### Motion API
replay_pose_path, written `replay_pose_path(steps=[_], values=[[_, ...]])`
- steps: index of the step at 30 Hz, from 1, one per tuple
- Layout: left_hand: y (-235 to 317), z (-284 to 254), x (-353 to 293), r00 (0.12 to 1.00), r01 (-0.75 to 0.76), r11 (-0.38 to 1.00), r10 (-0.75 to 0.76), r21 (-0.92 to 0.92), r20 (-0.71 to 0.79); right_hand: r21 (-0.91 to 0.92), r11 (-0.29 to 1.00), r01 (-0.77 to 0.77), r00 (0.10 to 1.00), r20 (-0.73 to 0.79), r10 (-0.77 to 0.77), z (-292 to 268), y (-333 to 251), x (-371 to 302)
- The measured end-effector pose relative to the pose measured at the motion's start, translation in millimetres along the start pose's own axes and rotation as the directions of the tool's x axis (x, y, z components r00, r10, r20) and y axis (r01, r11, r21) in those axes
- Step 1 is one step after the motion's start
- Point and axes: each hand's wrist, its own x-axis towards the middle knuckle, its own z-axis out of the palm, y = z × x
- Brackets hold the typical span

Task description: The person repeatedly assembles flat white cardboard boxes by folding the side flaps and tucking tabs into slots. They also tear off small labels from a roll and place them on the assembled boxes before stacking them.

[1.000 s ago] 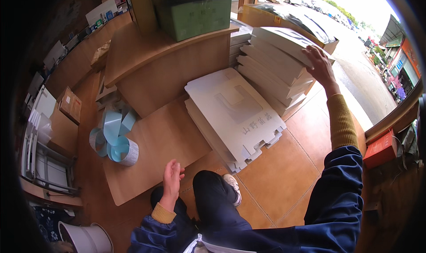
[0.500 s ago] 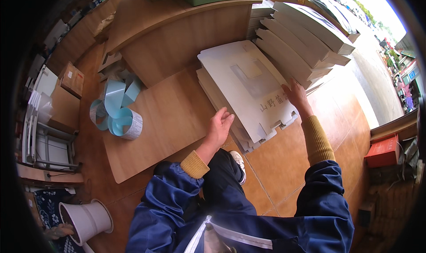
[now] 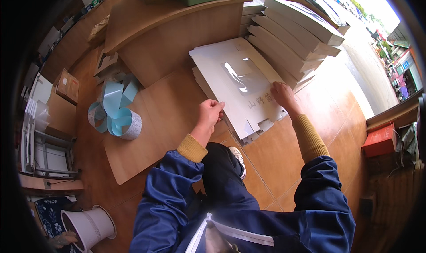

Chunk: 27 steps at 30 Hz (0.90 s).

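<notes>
A pale flattened cardboard box (image 3: 216,66) with a clear window and printed characters lies tilted on top of a low stack of similar flat boxes. My left hand (image 3: 209,116) pinches its left edge between thumb and fingers. On the opposite edge, near the printing, my right hand (image 3: 285,96) is closed with its fingertips curled over the rim. Bright glare streaks cross the clear window (image 3: 244,77). Notched flaps (image 3: 265,124) stick out at the near end. Both thumbs are only partly visible.
Behind the box stands a tall stack of folded pale boxes (image 3: 293,40). A wooden board (image 3: 146,151) carries loose light-blue label rolls (image 3: 116,103) on the left. A wooden counter (image 3: 177,35) rises beyond. A white bin (image 3: 91,228) and a red box (image 3: 380,141) flank me.
Both hands have closed on the top box's side edges; before, their fingers were looser. The top box has shifted and tilted slightly, and glare now shows on its window.
</notes>
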Motion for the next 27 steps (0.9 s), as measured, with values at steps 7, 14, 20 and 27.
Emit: replay_pose_path(steps=[7,14,20,27], values=[[12,-33,-15,0.974,-0.055,0.945,0.122,-0.323,0.189,0.314,0.946,-0.077,0.996,0.057,0.062,-34,-8,-19],[77,-107,-117,0.859,0.003,0.809,0.299,-0.587,0.416,0.275,0.897,0.346,0.938,-0.085,-0.336,-115,-73,-56],[132,-153,-197,0.824,-0.135,0.89,0.346,-0.436,0.45,0.806,0.131,0.577,0.775,-0.49,-0.399,-159,-182,-45],[134,-169,-242,0.487,-0.873,0.486,0.86,0.05,0.15,0.984,0.039,0.176,0.973,-0.168,-0.158,-181,-271,-59]])
